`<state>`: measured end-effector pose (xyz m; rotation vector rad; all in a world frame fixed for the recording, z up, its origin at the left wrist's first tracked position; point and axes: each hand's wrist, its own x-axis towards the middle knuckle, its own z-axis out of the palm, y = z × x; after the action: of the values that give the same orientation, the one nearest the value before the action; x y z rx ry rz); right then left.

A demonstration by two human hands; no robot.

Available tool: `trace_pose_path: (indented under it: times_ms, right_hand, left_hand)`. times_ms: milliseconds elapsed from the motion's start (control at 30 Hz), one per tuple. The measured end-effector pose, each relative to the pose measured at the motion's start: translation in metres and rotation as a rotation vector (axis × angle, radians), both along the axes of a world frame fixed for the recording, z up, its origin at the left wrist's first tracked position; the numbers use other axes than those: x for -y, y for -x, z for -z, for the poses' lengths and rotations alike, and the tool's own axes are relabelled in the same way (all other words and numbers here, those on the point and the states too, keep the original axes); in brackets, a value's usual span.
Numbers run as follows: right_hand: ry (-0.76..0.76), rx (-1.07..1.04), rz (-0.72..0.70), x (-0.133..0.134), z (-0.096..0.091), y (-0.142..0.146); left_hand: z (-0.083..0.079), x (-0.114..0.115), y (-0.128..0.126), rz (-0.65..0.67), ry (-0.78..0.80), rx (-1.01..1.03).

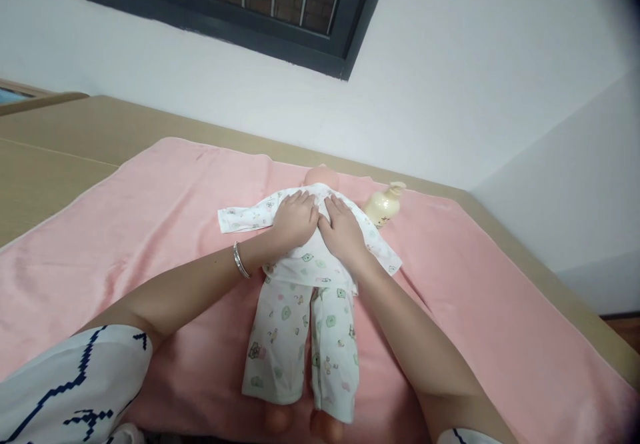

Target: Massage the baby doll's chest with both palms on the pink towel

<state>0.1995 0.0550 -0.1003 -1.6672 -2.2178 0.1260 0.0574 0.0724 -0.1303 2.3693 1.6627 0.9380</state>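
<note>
A baby doll (321, 177) lies stretched out on a pink blanket (190, 184), its head toward the wall and its feet toward me. It wears a white printed long-sleeved top (310, 261) and matching trousers (285, 324). My left hand (296, 219) rests on the left upper part of the top, fingers extended. Beside it, my right hand (344, 229) lies flat on the right upper part, thumb near the left hand. Neither hand grasps anything. The cloth under both palms is hidden. Which way the doll faces I cannot tell.
A pale yellow pump bottle (383, 205) stands tilted on the blanket, close to the doll's right-hand sleeve. The blanket covers much of a wooden surface (55, 157). Behind it rises a white wall (425, 84) with a dark-framed, barred window (345, 44).
</note>
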Motion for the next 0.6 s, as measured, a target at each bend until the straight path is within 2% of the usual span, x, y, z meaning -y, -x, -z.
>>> trace_pose_path:
  times_ms: [167, 333, 433, 600]
  right_hand:
    - [-0.024, 0.0, -0.009, 0.0, 0.002, 0.0]
    - [0.071, -0.086, -0.095, -0.02, 0.004, -0.016]
    - [0.057, -0.126, -0.132, -0.026, 0.005, -0.02]
    - [-0.008, 0.03, -0.02, 0.002, -0.002, 0.0]
  left_hand:
    - [-0.001, 0.001, -0.001, -0.005, 0.01, 0.002]
    - [-0.006, 0.014, -0.007, -0.019, 0.035, -0.014]
    - [-0.011, 0.019, -0.008, 0.002, 0.033, -0.018]
    - [-0.018, 0.004, 0.004, 0.071, 0.085, 0.004]
